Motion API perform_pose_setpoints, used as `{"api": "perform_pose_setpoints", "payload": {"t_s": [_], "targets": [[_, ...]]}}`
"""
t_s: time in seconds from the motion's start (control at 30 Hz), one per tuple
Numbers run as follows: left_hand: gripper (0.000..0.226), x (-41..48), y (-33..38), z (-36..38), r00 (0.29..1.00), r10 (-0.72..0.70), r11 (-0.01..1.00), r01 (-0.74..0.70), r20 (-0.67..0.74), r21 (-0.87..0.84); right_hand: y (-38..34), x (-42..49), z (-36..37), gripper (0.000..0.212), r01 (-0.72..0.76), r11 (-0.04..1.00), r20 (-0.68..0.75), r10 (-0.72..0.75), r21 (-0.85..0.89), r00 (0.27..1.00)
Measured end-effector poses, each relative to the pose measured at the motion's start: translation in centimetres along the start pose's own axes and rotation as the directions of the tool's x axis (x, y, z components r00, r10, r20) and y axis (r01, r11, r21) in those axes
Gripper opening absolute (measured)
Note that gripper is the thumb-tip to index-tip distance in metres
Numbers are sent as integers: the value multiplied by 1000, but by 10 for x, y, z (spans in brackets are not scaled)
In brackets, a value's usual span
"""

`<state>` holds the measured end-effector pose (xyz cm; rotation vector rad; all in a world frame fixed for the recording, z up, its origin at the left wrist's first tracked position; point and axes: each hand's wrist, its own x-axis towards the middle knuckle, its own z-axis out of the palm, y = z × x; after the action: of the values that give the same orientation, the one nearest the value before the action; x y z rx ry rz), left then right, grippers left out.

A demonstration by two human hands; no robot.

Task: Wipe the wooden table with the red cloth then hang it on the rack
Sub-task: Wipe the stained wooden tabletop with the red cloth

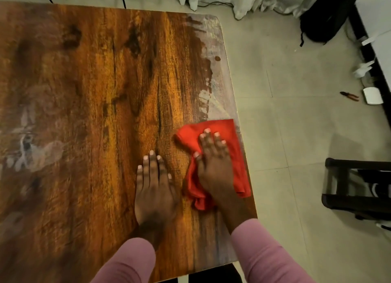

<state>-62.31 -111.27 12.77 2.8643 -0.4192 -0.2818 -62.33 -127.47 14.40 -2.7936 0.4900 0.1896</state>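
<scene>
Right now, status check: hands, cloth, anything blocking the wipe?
Right hand flat, pressing red cloth near table's right edge. Left hand flat on bare wooden table, holding nothing. Tabletop unobstructed; dark rack stands on floor, right.

I wear pink long sleeves, snug and plain, ending at my wrists. My left hand (155, 189) and right hand (213, 162) are bare, with short pale nails and no rings.
</scene>
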Motion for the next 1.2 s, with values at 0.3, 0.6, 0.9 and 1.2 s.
{"api": "perform_pose_setpoints", "payload": {"t_s": [0.3,0.6,0.9,1.2], "targets": [[57,-2,1,0,1000,-24,1000,24,9,-14,-14,45,-5,61,-225,974,-47,226,26,973],[57,-1,-2,1,1000,8,1000,-8,7,-30,34,67,-21,62,-140,989,-61,142,43,988],[56,-2,-2,2,999,-18,1000,19,35,-13,-14,64,-8,63,10,1000,24,-9,-19,1000],[54,108,35,-34,997,30,994,-38,-72,-105,30,120,-31,58,-186,982,-37,186,-10,982]]}}
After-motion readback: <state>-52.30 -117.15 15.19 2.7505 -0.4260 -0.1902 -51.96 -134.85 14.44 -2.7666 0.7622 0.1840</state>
